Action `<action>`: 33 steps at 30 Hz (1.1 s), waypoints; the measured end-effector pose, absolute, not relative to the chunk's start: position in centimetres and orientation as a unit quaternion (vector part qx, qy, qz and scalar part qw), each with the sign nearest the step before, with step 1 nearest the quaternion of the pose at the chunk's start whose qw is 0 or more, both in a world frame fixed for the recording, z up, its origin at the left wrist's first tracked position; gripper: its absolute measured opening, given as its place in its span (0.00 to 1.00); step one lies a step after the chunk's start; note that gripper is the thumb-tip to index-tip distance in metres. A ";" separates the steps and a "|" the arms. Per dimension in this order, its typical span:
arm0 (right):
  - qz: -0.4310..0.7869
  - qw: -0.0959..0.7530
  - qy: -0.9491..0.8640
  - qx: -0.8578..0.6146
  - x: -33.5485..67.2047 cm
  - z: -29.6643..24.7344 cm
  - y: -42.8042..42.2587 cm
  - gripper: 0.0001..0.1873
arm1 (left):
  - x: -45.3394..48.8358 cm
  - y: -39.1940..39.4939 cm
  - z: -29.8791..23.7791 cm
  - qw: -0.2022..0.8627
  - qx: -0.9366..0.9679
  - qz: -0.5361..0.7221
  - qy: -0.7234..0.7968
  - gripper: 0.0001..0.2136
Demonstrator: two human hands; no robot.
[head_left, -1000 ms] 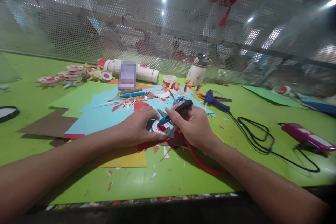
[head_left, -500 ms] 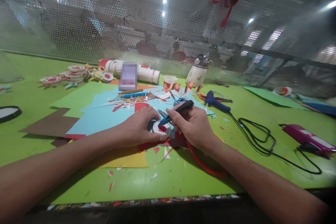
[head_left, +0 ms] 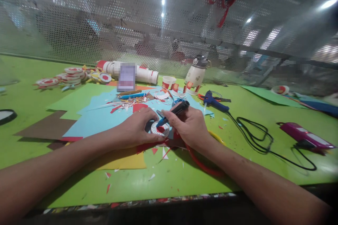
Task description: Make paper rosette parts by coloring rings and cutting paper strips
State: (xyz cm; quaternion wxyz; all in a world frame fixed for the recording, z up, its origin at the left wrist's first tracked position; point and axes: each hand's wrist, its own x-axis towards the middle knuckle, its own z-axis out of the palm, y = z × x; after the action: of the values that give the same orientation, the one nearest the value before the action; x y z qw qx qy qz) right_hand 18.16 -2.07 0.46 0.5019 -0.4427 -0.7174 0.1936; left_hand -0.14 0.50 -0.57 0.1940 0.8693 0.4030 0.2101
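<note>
In the middle of the head view, my left hand (head_left: 139, 126) steadies a small round white paper disc (head_left: 164, 132) between thumb and fingers. Dark dots ring the disc, and a red patch marks its centre. My right hand (head_left: 191, 124) is closed around a blue marker pen with a black end (head_left: 178, 110). Its tip meets the disc near the red patch, though the exact contact is hard to make out. Beneath and around my hands lie light blue paper sheets (head_left: 89, 116) and a yellow sheet (head_left: 126, 161).
Paper scraps and a blue pen (head_left: 130, 95) lie beyond my hands. Stacked white-and-red discs (head_left: 72, 77), paper cups (head_left: 169, 81) and a bottle (head_left: 195, 72) stand at the back. To the right are a blue glue gun (head_left: 215, 102), its black cable and a magenta device (head_left: 303, 135).
The whole view has shifted slightly, so things sit a little further left. My left hand still holds the disc, and the marker stays at it with only a small movement.
</note>
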 end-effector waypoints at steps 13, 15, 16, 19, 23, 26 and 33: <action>0.213 0.518 -0.693 -0.454 18.4 0.7 -2.2 0.21 | -0.2 0.5 -0.6 0.190 0.870 0.203 0.407 0.22; 0.214 0.511 -0.699 -0.453 18.4 0.5 -2.2 0.20 | -0.2 0.5 -0.6 0.192 0.869 0.206 0.407 0.23; 0.215 0.508 -0.700 -0.453 18.4 0.5 -2.2 0.19 | -0.2 0.5 -0.6 0.193 0.868 0.207 0.407 0.23; 0.220 0.505 -0.700 -0.454 18.3 0.5 -2.3 0.18 | -0.2 0.5 -0.6 0.192 0.869 0.205 0.407 0.23; 0.235 0.547 -0.681 -0.426 18.6 1.5 -2.3 0.16 | -0.2 0.4 -0.5 0.194 0.868 0.207 0.408 0.23; 0.195 0.645 -0.618 -0.404 19.7 3.0 -1.4 0.12 | -0.2 0.3 -0.4 0.199 0.863 0.207 0.415 0.23; 0.210 0.706 -0.546 -0.400 22.8 4.7 1.5 0.09 | -0.2 0.4 -0.7 0.193 0.867 0.211 0.409 0.21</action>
State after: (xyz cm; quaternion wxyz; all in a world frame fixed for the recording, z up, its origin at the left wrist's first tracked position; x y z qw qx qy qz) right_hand 22.83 1.53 4.73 0.7059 -0.3999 -0.5457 0.2100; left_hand -0.20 0.42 -0.74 0.1927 0.8668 0.4090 0.2106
